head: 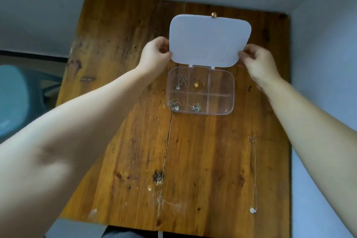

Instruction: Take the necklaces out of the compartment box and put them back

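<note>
A clear plastic compartment box (220,110) lies open on the wooden table, its white lid (209,41) raised behind it. My left hand (155,54) pinches the lid's left edge and my right hand (257,62) pinches its right edge. Inside, a silver necklace (180,82) sits in the back left cell, a gold necklace (199,84) in the back middle, and two silver ones in the front left (174,104) and front middle (196,107). The two right cells look empty. One thin necklace (254,172) lies stretched out on the table at the right, pendant nearest me.
A small copper-coloured knob (213,14) shows just behind the lid. The table (125,121) has a lengthwise crack and pale stains near its front edge. A teal chair (17,98) stands to the left. Walls close in behind and to the right.
</note>
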The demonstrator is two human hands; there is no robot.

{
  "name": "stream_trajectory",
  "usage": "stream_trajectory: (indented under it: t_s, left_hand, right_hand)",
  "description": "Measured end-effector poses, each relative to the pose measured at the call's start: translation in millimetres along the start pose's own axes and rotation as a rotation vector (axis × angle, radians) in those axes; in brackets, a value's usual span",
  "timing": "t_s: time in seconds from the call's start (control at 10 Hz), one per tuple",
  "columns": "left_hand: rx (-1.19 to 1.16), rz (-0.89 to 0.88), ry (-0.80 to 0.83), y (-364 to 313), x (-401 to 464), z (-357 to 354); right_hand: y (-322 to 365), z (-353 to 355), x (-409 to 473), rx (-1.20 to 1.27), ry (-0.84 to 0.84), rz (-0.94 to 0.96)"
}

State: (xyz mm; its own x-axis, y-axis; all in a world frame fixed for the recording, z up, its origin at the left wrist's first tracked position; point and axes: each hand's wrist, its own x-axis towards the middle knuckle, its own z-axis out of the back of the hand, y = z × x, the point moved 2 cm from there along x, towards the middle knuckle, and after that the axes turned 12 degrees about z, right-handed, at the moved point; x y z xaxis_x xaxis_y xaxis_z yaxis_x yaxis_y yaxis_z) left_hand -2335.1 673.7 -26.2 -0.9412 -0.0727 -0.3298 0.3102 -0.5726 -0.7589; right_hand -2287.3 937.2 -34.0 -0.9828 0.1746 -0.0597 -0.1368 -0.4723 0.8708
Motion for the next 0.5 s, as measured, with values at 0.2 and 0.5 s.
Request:
stream_trajectory:
  t_s: [0.2, 0.5]
  left_hand:
    - [0.343, -0.414, 0.078, 27, -44, 7]
    - [0.711, -0.512, 0.156, 55, -61, -4]
  right_hand:
    - [-2, 7, -75, -0.260, 0.157, 0.276]
    - [-14, -22, -107, -0.537, 0.251, 0.179]
